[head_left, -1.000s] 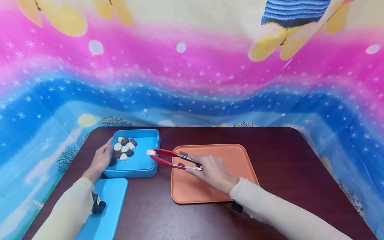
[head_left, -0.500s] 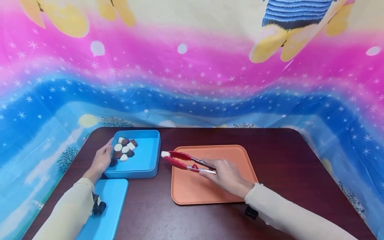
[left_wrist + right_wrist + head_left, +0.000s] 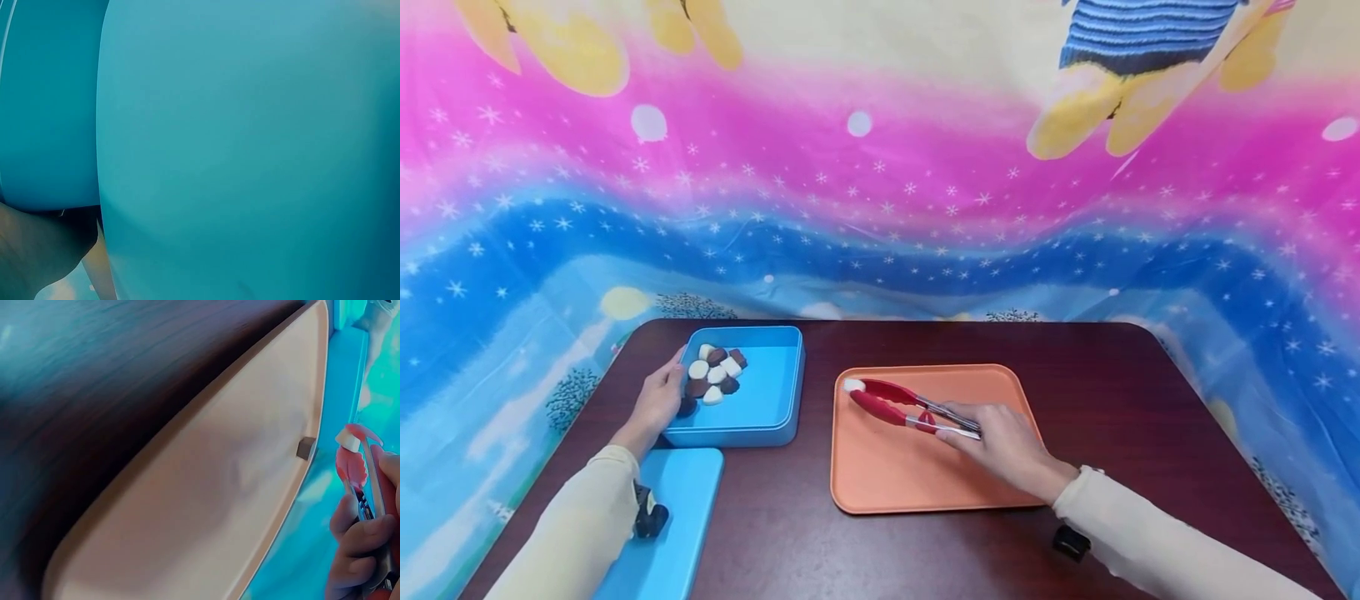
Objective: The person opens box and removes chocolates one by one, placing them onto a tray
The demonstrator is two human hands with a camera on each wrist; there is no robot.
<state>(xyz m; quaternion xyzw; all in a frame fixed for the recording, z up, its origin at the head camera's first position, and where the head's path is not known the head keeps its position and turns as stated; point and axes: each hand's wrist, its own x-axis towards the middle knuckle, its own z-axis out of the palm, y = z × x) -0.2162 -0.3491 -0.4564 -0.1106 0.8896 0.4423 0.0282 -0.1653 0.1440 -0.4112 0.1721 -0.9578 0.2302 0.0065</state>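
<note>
My right hand (image 3: 1009, 446), curled round the tongs (image 3: 880, 408), just brought the white piece (image 3: 853, 385) over 10 o'clock on the tray (image 3: 898, 475), clear of the box (image 3: 733, 437), unreleased; left hand (image 3: 658, 402) at box's 9 o'clock, can't tell grip.

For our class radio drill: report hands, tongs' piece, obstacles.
Right hand grips tongs. White piece pinched above tray. Left hand touches box. Brown piece on tray, possible obstacle.
</note>
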